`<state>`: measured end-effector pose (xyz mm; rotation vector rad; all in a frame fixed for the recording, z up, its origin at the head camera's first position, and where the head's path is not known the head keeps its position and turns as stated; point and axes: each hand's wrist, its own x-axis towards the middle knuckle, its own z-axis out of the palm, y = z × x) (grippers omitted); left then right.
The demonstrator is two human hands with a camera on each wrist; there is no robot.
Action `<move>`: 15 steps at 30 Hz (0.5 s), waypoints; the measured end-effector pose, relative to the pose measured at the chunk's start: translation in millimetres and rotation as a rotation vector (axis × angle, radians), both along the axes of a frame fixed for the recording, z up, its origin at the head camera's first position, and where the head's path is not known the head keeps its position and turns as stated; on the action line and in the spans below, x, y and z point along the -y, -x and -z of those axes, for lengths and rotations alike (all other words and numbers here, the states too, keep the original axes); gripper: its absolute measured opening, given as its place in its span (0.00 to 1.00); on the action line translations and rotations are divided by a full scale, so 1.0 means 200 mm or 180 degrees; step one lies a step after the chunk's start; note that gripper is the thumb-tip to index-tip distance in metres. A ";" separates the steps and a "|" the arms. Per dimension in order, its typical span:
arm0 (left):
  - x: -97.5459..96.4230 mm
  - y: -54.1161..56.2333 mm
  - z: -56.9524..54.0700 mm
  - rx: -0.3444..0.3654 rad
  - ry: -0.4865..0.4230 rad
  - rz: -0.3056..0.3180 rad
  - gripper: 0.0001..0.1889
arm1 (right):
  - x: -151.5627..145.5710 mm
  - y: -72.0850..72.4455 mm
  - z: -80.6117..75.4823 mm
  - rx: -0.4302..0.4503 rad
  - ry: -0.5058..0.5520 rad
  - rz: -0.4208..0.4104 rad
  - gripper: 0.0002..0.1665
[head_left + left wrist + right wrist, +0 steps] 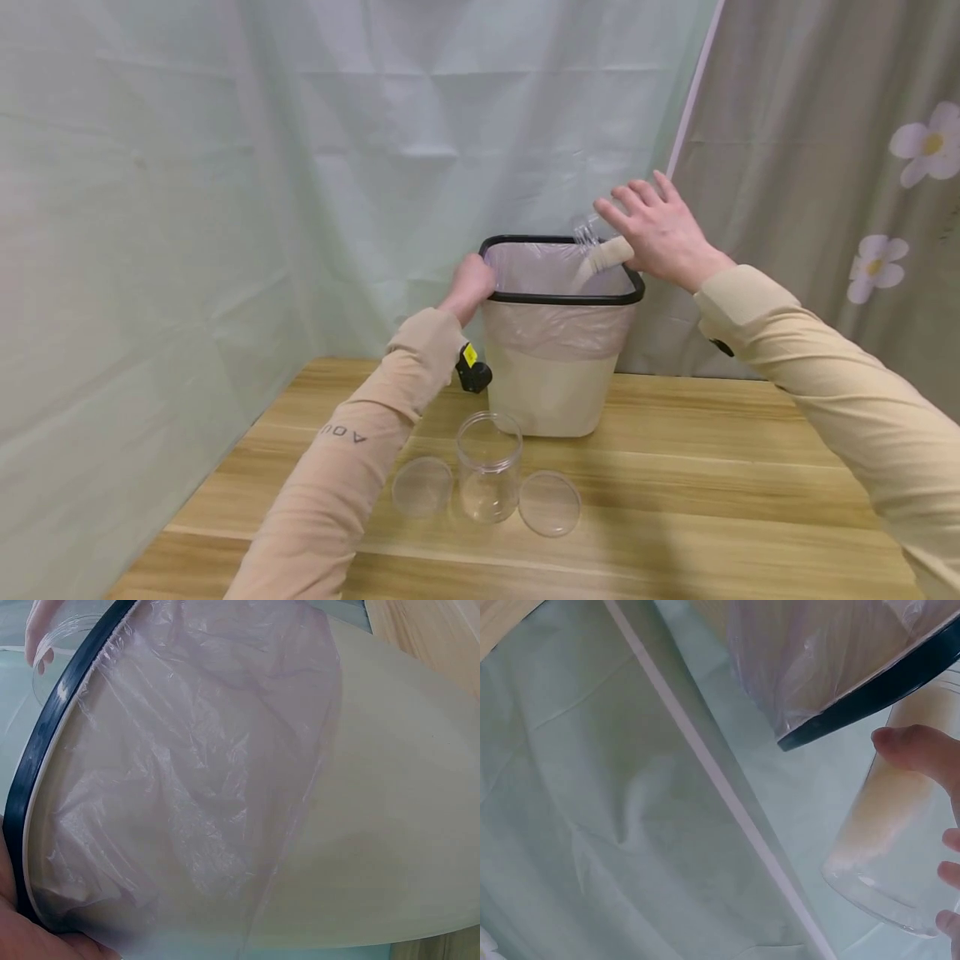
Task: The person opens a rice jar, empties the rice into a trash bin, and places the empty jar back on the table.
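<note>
A cream waste bin [551, 396] with a black rim [566, 298] and a thin pinkish liner bag [187, 765] stands upright at the back of the table. My left hand [472, 282] grips its rim on the left side. Over the right side of the opening, my right hand [663, 229] holds a transparent jar [855, 881], tipped mouth-down toward the bin. Pale, fine-grained contents [613, 252] lie along the jar's lower wall and stream into the lined bin. The right thumb [911, 746] lies across the jar's side. The bottom of the bin's inside is hidden.
A second transparent jar [489, 483] stands upright on the wooden table [720, 475] in front of the bin. Round transparent lids, one on the left [422, 487] and one on the right [550, 503], lie beside it. Pale curtains [450, 125] hang close behind the bin.
</note>
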<state>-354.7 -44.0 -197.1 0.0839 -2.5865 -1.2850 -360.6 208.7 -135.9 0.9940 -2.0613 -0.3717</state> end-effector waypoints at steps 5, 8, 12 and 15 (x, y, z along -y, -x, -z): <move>0.00 0.00 -0.01 0.0071 -0.0019 -0.0003 0.16 | 0.01 0.00 -0.01 -0.0059 -0.0192 -0.0030 0.54; 0.00 0.04 0.01 0.0047 -0.0022 -0.0048 0.15 | 0.03 0.00 -0.02 -0.0118 -0.0386 -0.0043 0.55; 0.01 0.16 0.07 -0.0065 0.0034 -0.0089 0.14 | 0.04 0.00 -0.04 -0.0186 -0.0592 -0.0089 0.47; 0.01 0.19 0.08 -0.0089 0.0045 -0.0068 0.13 | 0.05 0.00 -0.05 -0.0220 -0.0788 -0.0052 0.42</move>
